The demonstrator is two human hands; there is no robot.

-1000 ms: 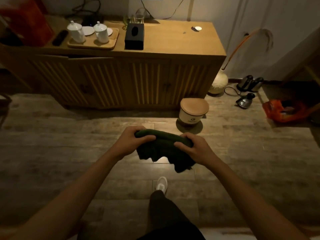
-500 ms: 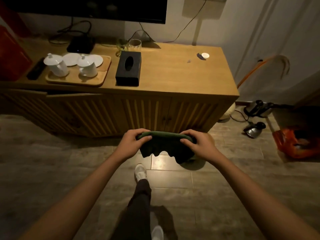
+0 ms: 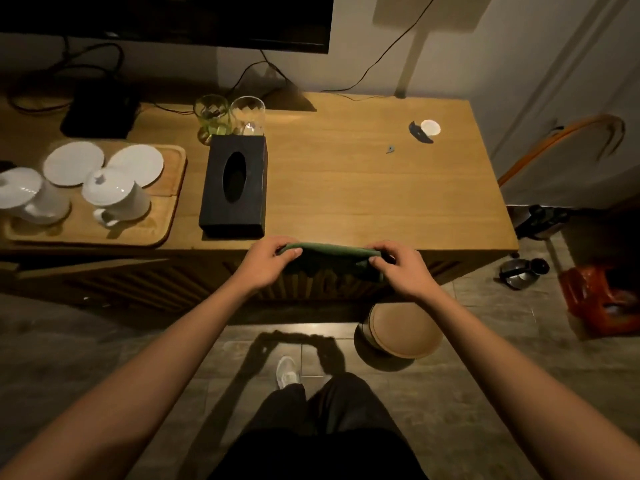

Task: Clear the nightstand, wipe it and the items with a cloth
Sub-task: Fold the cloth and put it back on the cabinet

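I held the cloth [image 3: 330,259] stretched between my left hand [image 3: 268,265] and right hand [image 3: 401,268], each pinching one end, at the front edge of the nightstand [image 3: 363,188]. Clearing had not started: tissue box [image 3: 233,188], wooden tray [image 3: 169,202] of white cups, and two glasses [image 3: 230,114] remained. No wiping was evident. The cloth appeared dark green, folded, hanging limp.

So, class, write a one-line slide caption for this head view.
Both hands, left hand and right hand, hold a green cloth at the cabinet edge.
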